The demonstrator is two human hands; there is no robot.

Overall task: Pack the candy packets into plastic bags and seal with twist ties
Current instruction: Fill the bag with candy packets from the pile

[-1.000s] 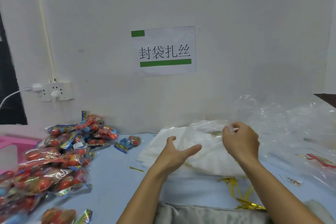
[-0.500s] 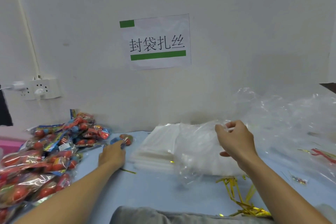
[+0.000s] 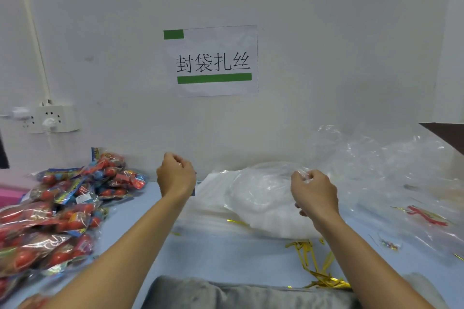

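1. Head view: the left hand (image 3: pixel 176 176) has lifted off the table since 0.5 s ago, when it lay flat by the candy pile. It is now raised in front of the wall, fingers curled toward the palm. A bit of something blue shows at its lower right edge, but I cannot tell whether the fingers hold a packet.
2. The right hand (image 3: pixel 313 193) is in much the same place as before, to the right of the left hand. Its fingertips pinch the top edge of a clear plastic bag (image 3: pixel 261 190).
3. That bag has puffed out compared with 0.5 s ago. It now bulges as a rounded, see-through shape over the stack of flat bags (image 3: pixel 211 198), hanging from the right hand's pinch with its lower part resting on the stack.
4. The candy packets (image 3: pixel 62 211) lie heaped at the left of the blue table (image 3: pixel 226 251), well apart from the held bag. They are shiny wrappers with red rounds and blue and yellow print, and the nearer ones are blurred.
5. Gold twist ties (image 3: pixel 316 266) lie loose on the table near the front edge, below the right forearm. 1 more gold tie (image 3: pixel 236 221) lies on the stack of flat bags.
6. More crumpled clear plastic (image 3: pixel 391 170) is piled at the right, against the wall.
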